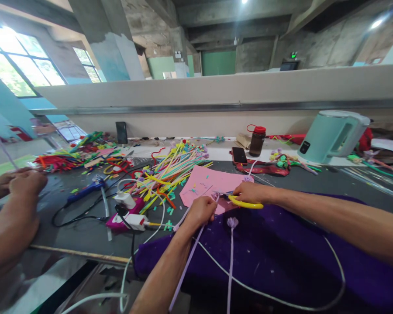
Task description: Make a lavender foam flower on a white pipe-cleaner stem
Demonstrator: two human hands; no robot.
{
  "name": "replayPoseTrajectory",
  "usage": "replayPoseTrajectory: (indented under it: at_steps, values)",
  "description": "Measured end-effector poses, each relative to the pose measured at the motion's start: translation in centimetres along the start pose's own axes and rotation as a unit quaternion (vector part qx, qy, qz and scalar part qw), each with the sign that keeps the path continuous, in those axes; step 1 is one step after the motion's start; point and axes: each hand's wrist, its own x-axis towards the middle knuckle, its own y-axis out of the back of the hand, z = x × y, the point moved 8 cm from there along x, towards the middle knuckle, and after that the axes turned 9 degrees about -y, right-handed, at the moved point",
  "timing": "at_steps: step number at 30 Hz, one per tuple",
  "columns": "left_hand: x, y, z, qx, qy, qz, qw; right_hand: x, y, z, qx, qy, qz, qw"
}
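Note:
My left hand (201, 212) is closed around a lilac pipe cleaner (187, 270), whose stem slants down toward me. Yellow-handled scissors (249, 203) are in my right hand (250, 192), their blades pointing left at the tip of that pipe cleaner. Whether the blades touch it cannot be made out. Just below my hands, a lilac pipe-cleaner flower (232, 222) lies on dark purple cloth (275, 253), its long stem running toward me. Under the scissors is a pink sheet (201, 181) with small scraps on it.
A heap of coloured pipe cleaners (177, 170), a blue glue gun (85, 191) and a magenta power strip (126, 218) lie left. Behind stand a phone (239, 155), a bottle (257, 141) and a kettle (327, 137). Another person's hands (26, 181) hold a lilac pipe cleaner. A white cable (265, 290) loops across.

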Motion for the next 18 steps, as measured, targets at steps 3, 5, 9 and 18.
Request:
replayPoseTrajectory:
  at_steps: [3, 5, 9, 18]
  values:
    - [0.1, 0.0, -0.2, -0.001, 0.001, 0.002, 1.0, 0.4, 0.1, 0.0, -0.015, -0.005, 0.009, 1.0]
    - [0.2, 0.0, -0.3, -0.006, 0.002, 0.005, 1.0, 0.7, 0.3, -0.1, -0.013, -0.007, 0.015, 1.0]
    - [0.2, 0.2, -0.4, -0.028, 0.004, 0.013, 1.0, 0.5, 1.5, 0.2, 0.016, -0.007, 0.034, 0.999]
    - [0.0, 0.4, 1.2, -0.146, -0.025, 0.026, 0.989, -4.2, -1.0, 3.0, 0.264, -0.058, -0.027, 0.962]
